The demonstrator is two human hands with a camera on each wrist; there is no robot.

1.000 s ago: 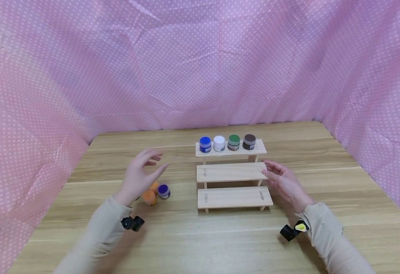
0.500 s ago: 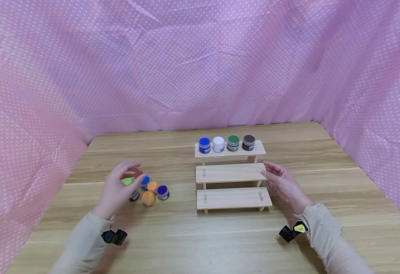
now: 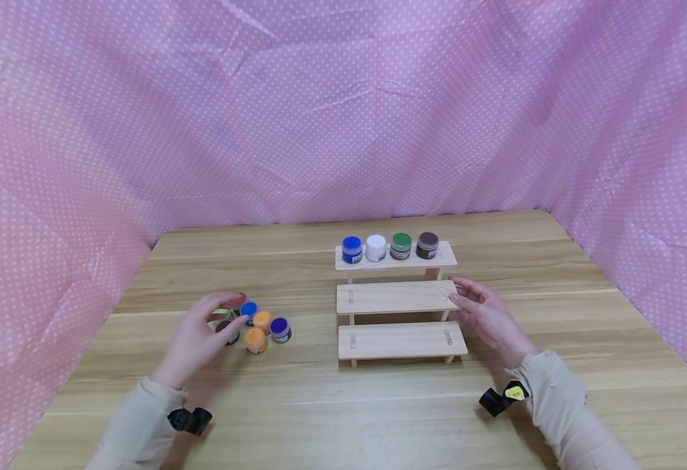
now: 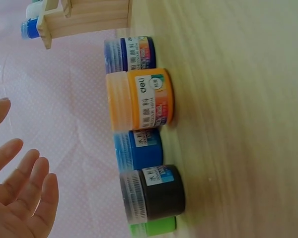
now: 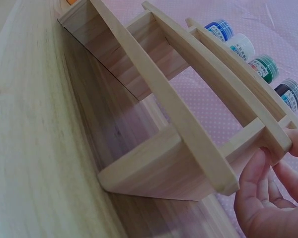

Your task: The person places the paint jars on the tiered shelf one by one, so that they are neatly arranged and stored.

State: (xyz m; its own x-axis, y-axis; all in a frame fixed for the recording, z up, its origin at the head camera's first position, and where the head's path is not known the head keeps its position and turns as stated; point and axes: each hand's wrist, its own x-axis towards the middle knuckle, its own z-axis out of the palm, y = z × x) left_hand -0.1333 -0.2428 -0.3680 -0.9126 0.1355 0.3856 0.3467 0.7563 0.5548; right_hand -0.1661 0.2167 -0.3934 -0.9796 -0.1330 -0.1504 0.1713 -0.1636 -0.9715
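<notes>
My left hand (image 3: 193,336) hovers over the left cluster of paint jars, its fingers parted and holding nothing in the left wrist view. Beneath and beside it are a dark jar (image 4: 164,192), a light green jar (image 4: 161,226), a blue jar (image 3: 249,310), a dark red-lidded jar (image 3: 238,301), two orange jars (image 3: 255,340) and a purple-lidded jar (image 3: 281,329). The fingers partly cover the green and dark red ones. My right hand (image 3: 492,321) pinches the right end of the middle tier of a three-step wooden display rack (image 3: 396,297).
On the rack's top tier stand a blue jar (image 3: 352,250), a white jar (image 3: 375,248), a green-lidded jar (image 3: 401,246) and a brown-lidded jar (image 3: 428,245), side by side. A pink dotted cloth (image 3: 343,117) hangs behind the wooden table (image 3: 379,411).
My left hand has moved left and down, from beyond the orange jars to over the green and dark ones. The right hand keeps its grip on the rack.
</notes>
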